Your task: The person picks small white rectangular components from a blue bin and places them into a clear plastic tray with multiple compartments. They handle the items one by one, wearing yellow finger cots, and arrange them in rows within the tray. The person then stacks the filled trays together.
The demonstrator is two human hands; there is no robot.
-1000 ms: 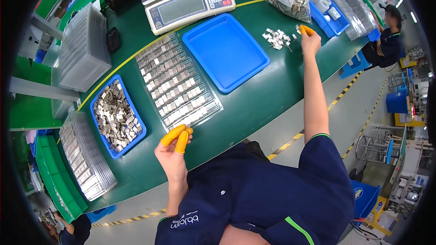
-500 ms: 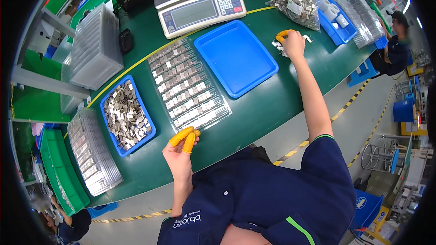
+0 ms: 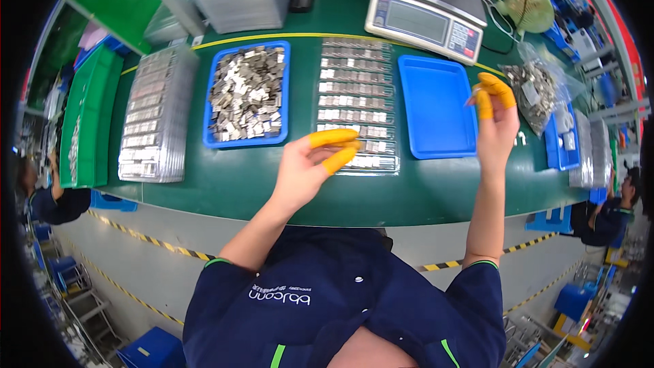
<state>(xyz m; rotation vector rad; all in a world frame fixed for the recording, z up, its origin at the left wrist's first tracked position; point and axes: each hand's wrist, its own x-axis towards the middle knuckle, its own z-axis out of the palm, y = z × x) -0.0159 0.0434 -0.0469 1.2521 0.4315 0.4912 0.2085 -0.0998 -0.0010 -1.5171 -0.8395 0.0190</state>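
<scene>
My left hand (image 3: 300, 170) wears yellow finger cots on its thumb and forefinger. Those two fingers are bent close together over the near rows of a clear plastic tray (image 3: 355, 172); what they pinch, if anything, is too small to tell. Rows of small silver and white rectangular parts (image 3: 354, 101) fill that tray. My right hand (image 3: 499, 129), also in yellow cots, is raised by the right edge of an empty blue tray (image 3: 439, 109). Its thumb and forefinger are closed around something small that I cannot make out. A few small white parts (image 3: 520, 139) lie beside its wrist.
A blue tray heaped with small metal parts (image 3: 246, 95) is on the left, beside stacked clear trays (image 3: 155, 119) and a green bin (image 3: 92, 119). A digital scale (image 3: 422, 17) stands behind. At right are a bag of parts (image 3: 535, 92) and a small blue bin (image 3: 564, 140).
The view has turned to the right. My right hand has lifted away from the small pile on the table toward the empty blue tray. My left hand has come over the filled clear tray.
</scene>
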